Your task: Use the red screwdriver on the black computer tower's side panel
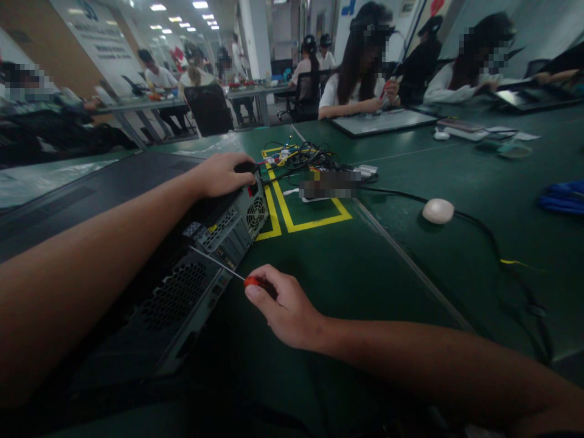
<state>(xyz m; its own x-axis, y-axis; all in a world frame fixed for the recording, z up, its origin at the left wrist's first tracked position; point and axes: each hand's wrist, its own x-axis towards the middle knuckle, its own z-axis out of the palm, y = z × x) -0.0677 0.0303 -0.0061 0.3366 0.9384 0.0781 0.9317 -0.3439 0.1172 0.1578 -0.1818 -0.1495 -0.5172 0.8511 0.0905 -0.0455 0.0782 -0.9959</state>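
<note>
A black computer case (177,298) lies on its side at the left, its metal rear panel facing right. My left hand (225,175) grips the far rear corner of the case, with fingers and thumb bent over its edge. In my right hand (289,304) is a screwdriver (260,283) with a red and dark handle, held between thumb and curled fingers. Its thin shaft points left, and the tip meets the case's rear edge near the expansion slots. Whether a screw sits under the tip is too small to tell.
Tangled cables (310,157) lie on the green table (392,267) beyond yellow tape (314,225). A white mouse-shaped object (438,211) rests by a black cable. Blue cloth (566,198) lies at far right. Across the table, a person (360,73) works over a flat panel (383,121).
</note>
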